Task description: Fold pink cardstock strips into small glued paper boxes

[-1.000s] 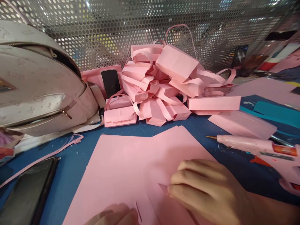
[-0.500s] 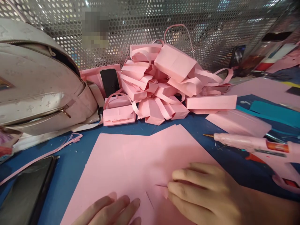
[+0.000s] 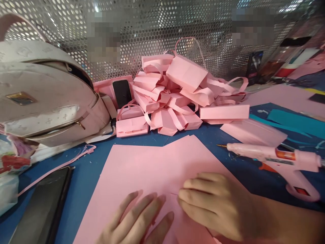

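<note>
Pink paper [image 3: 142,166], in overlapping sheets, lies at the near middle of the blue table. My left hand [image 3: 139,220] rests over it with fingers stretched out and a little apart, holding nothing that I can see. Just to its right, my right hand [image 3: 210,203] has its fingers bent and pressed together on the paper, at a small raised edge by the fingertips. Its thumb is hidden beneath the hand. To the right of that hand lies a pink glue gun [image 3: 281,159], its metal tip pointing left.
Small pink paper bags [image 3: 175,98] with handles are heaped against a perforated metal panel [image 3: 152,30]. A pale backpack [image 3: 50,101] stands at the left, with a black phone [image 3: 43,206] in front. Another phone [image 3: 122,93] leans behind. Teal paper [image 3: 297,122] lies at the right.
My left hand has moved up and right across the paper, closer to the right hand, its fingers more spread. The right hand stays at the paper edge. The view has shifted slightly left.
</note>
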{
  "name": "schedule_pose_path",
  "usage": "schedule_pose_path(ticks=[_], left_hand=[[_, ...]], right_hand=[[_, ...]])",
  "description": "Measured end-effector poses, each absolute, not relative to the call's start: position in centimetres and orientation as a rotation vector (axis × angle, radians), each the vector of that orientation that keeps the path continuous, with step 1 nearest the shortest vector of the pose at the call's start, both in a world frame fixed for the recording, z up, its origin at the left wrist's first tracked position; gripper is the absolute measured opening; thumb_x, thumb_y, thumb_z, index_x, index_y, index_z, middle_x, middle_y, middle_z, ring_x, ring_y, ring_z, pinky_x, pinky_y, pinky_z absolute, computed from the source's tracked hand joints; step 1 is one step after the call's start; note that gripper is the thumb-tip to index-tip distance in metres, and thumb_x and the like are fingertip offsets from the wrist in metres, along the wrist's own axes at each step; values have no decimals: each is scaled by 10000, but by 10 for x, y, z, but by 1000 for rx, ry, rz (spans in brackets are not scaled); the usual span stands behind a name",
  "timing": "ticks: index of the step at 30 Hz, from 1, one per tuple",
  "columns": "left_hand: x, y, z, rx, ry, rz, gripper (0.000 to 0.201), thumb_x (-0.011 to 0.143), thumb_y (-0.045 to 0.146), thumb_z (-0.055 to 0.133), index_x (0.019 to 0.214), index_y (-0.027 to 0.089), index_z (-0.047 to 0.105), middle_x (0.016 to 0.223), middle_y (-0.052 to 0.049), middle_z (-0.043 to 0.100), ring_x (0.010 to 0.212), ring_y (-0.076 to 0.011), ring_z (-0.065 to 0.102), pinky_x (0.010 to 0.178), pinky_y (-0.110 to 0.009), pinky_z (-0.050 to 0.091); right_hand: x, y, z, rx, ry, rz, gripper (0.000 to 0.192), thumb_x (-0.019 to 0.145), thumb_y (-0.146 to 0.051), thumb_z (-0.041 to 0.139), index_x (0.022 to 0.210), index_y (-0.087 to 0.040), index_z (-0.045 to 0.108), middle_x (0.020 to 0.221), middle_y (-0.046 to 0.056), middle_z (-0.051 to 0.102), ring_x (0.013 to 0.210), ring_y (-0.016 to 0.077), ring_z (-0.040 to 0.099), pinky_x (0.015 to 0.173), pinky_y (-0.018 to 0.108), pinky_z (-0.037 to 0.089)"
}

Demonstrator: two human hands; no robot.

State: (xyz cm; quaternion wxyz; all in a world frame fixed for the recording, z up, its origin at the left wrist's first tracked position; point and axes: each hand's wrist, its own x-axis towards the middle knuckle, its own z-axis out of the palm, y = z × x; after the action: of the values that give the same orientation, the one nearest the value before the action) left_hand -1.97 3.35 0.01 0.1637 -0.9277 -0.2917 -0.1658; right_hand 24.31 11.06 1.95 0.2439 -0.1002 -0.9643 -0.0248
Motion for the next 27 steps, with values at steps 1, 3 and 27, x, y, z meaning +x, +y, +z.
schedule_pose_path(ticks=[1, 3, 27], left_hand=[[-19, 36, 1, -2646, -787, -443, 380, 1007, 382, 457, 1342, 251, 579, 1361, -18, 615, 1270, -198, 543, 1174, -387, 340], [-16, 40, 1, -2671, -738, -417, 391, 1031, 353, 382, 1340, 212, 577, 1400, -20, 590, 1296, -200, 511, 1204, -429, 266], [-1, 30, 33, -3075, -1089, -391, 858, 851, 753, 344, 1511, 205, 333, 1409, -158, 498, 1349, -333, 409, 1176, -635, 183]], right_hand=[[243, 110, 20, -271, -2632, -95, 339, 989, -105, 390, 832, -168, 684, 794, 57, 711, 720, 156, 603, 620, 286, 445], [242, 110, 22, -257, -2616, -144, 309, 984, -114, 421, 828, -174, 681, 778, 56, 701, 711, 155, 596, 638, 280, 447], [246, 106, 28, -361, -2700, 61, 279, 1024, -259, 428, 1006, -190, 698, 878, 41, 654, 759, 147, 545, 629, 284, 365]])
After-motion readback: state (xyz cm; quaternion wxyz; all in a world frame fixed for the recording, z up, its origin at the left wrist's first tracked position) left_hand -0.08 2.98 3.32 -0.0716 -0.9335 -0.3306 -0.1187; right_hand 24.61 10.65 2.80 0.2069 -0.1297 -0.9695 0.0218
